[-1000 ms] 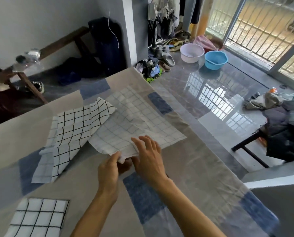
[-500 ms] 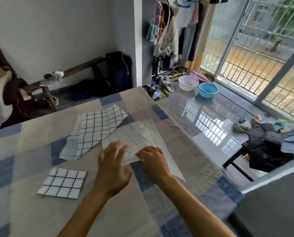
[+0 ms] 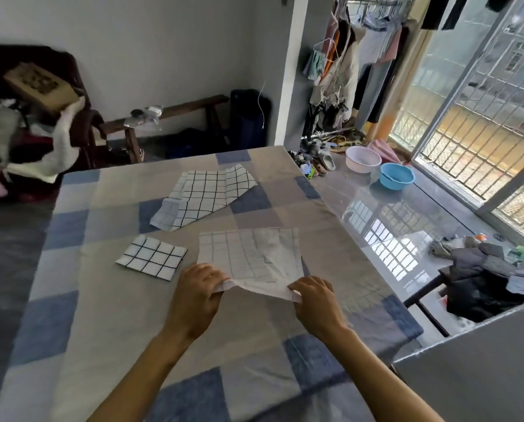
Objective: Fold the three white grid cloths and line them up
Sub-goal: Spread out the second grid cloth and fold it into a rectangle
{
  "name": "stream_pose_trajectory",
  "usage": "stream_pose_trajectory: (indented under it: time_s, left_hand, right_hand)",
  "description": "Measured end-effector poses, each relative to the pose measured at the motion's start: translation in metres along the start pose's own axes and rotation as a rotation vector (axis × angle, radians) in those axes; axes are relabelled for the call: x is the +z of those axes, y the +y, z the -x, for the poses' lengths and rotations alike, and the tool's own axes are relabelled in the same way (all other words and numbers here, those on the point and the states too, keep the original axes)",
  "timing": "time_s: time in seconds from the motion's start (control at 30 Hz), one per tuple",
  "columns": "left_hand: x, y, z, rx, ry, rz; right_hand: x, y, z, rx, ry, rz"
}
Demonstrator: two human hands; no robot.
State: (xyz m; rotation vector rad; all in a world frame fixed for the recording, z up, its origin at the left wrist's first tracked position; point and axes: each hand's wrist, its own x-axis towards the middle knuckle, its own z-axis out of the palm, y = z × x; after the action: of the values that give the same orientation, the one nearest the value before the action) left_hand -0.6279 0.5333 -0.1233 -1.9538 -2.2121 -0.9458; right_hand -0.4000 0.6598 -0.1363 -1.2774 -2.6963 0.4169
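On the worktop (image 3: 117,330) a folded grid cloth (image 3: 151,257) lies flat, a rumpled grid cloth (image 3: 206,199) behind it, and the left hand (image 3: 198,295) and right hand (image 3: 314,300) each pinch a near corner of the pale spread cloth (image 3: 248,257).

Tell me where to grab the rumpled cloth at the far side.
Pinch the rumpled cloth at its pointed right corner, coming from above and the right: it lies flat on the bed, and that corner juts clear of the folded-over layers. The left hand and right hand are busy pinching the nearer cloth.
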Motion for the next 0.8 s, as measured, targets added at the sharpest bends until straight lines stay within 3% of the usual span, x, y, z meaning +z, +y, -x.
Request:
stream_pose_trajectory:
  time_s: [0.27, 0.53, 0.8]
  left_hand:
    - [-0.014, 0.011, 0.08, -0.2, -0.096, -0.13]
    - [0.001, 0.051, 0.147, -0.365, -0.06, -0.127]
    - [0.004, 0.088, 0.173, -0.544, -0.011, -0.064]
  right_hand:
    - [-0.005, 0.041, 0.029, -0.106, -0.013, -0.016]
    - [-0.017, 0.107, 0.077, -0.125, 0.061, -0.063]
    - [-0.024, 0.145, 0.092, -0.082, -0.217, -0.092]
